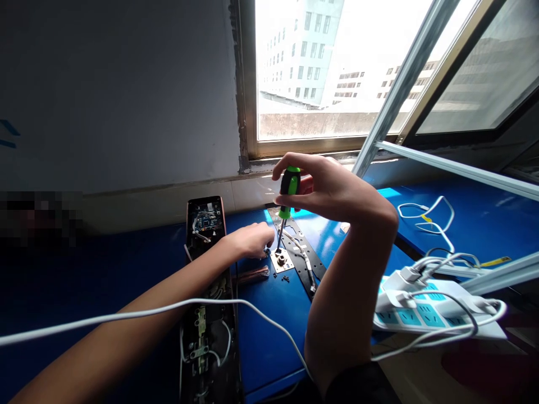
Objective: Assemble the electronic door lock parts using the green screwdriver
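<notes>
My right hand point(309, 182) grips a green and black screwdriver point(290, 182) by its handle. The shaft points down, its tip at a small square metal plate point(282, 261) with a round centre. Just left of that plate, my left hand point(256, 240) has its fingers curled and pressed together near small dark parts; whatever they pinch is too small to make out. Several small screws point(286, 278) lie below the plate. A long black perforated plate point(300, 247) with a white cable on it lies to the right.
A long black housing point(210, 314) with circuit boards stands left, a copper-coloured piece point(251, 276) beside it. At the right are a power strip point(421, 314) with plugs and a metal frame point(458, 168). A white cable point(168, 306) crosses in front of my left forearm.
</notes>
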Demonstrator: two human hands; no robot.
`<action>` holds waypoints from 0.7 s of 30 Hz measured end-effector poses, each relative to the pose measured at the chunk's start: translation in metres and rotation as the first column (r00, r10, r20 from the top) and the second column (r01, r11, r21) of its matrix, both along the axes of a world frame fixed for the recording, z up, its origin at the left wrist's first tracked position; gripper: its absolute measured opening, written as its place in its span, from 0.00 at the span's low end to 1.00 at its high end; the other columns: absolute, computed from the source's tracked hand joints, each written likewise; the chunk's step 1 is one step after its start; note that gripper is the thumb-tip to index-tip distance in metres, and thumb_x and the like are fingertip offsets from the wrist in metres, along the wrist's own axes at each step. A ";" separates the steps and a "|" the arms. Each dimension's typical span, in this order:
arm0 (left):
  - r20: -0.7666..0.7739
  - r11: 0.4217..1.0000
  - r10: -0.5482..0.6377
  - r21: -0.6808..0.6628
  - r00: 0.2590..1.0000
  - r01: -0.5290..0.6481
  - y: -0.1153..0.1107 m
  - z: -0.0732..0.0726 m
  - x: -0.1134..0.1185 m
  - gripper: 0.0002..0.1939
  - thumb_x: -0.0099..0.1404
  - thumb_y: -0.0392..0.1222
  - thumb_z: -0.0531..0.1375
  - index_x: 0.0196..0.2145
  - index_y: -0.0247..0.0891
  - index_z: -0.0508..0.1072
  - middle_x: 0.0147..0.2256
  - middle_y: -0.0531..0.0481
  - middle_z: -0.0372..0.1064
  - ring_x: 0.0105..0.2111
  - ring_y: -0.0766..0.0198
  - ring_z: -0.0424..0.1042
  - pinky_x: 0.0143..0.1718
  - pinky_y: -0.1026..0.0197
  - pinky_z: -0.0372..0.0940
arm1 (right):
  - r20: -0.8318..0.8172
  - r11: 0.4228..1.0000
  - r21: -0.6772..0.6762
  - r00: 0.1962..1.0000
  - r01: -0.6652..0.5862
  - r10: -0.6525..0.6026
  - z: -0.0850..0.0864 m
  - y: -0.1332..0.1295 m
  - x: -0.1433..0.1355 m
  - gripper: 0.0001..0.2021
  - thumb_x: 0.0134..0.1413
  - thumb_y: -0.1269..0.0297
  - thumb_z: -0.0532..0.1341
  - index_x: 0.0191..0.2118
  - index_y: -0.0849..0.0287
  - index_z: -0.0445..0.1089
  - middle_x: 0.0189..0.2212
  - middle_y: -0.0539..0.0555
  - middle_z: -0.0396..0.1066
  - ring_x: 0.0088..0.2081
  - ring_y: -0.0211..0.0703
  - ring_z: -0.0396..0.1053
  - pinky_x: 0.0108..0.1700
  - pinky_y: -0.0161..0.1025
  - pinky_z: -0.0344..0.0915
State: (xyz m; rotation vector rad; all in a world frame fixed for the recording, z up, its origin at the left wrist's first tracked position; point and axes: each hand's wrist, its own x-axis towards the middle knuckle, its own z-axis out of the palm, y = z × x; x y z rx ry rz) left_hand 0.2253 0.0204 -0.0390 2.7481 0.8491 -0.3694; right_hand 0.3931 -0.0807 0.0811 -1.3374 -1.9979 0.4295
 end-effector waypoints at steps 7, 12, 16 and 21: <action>0.000 1.000 0.008 0.000 1.000 -0.008 -0.003 0.003 0.002 0.11 0.56 0.34 0.66 0.38 0.39 0.79 0.38 0.44 0.77 0.36 0.53 0.76 0.30 0.60 0.64 | 0.013 1.000 0.006 1.000 0.006 -0.006 -0.002 0.000 0.001 0.12 0.54 0.65 0.71 0.45 0.54 0.73 0.32 0.48 0.74 0.31 0.40 0.75 0.30 0.38 0.71; -0.003 1.000 -0.003 0.006 1.000 0.003 -0.005 0.005 0.005 0.11 0.56 0.33 0.66 0.38 0.38 0.79 0.38 0.43 0.78 0.36 0.52 0.77 0.32 0.58 0.65 | 0.027 1.000 0.012 0.999 0.023 -0.023 -0.001 0.000 0.001 0.12 0.54 0.65 0.71 0.45 0.54 0.73 0.33 0.50 0.74 0.31 0.40 0.74 0.30 0.38 0.70; -0.012 1.000 -0.003 0.007 1.000 0.003 -0.004 0.006 0.007 0.12 0.56 0.32 0.65 0.39 0.38 0.79 0.39 0.43 0.78 0.36 0.53 0.77 0.31 0.59 0.65 | 0.018 1.000 -0.002 1.000 0.018 -0.018 0.000 0.000 0.000 0.12 0.54 0.66 0.71 0.44 0.54 0.73 0.32 0.49 0.73 0.31 0.41 0.74 0.30 0.39 0.71; 0.007 1.000 0.011 0.027 1.000 -0.011 -0.010 0.009 -0.008 0.17 0.58 0.33 0.66 0.46 0.36 0.80 0.42 0.43 0.77 0.39 0.53 0.77 0.32 0.60 0.64 | 0.013 0.999 -0.035 1.000 0.017 -0.016 0.002 -0.005 0.000 0.12 0.57 0.65 0.70 0.45 0.55 0.72 0.30 0.49 0.73 0.33 0.43 0.76 0.32 0.40 0.72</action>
